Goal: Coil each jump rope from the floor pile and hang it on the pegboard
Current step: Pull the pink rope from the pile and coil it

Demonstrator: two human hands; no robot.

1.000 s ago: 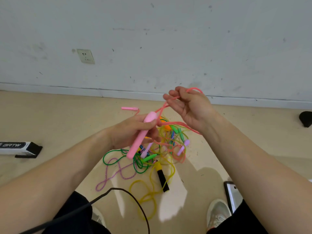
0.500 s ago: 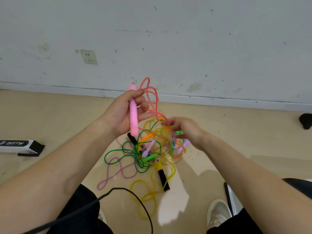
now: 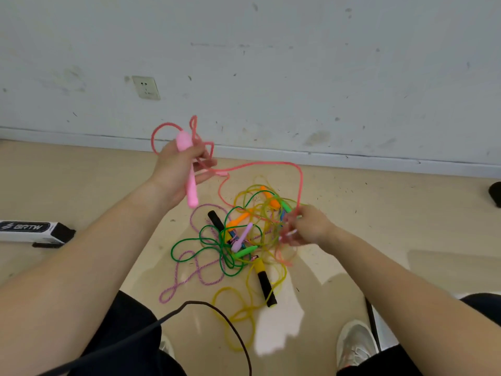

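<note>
My left hand [image 3: 177,169] grips the pink jump rope's handle [image 3: 189,175] upright, with a few pink loops gathered above its fingers. The pink rope [image 3: 273,164] arcs rightward and drops to my right hand [image 3: 306,226], which pinches it low over the floor pile [image 3: 244,234]. That pile is a tangle of green, yellow, orange and purple ropes with coloured handles. A yellow-and-black handle [image 3: 264,280] lies at its near edge. No pegboard is in view.
A white wall with a socket [image 3: 145,87] runs behind the pile. A black-and-white box [image 3: 32,231] lies on the floor at left. A dark cable [image 3: 217,313] crosses my lap. My shoe [image 3: 355,340] and a flat device [image 3: 376,327] are at lower right.
My left hand has lifted the pink handle up and to the left with loops on it. My right hand dropped from the raised rope to the pile and took the pink rope lower down.
</note>
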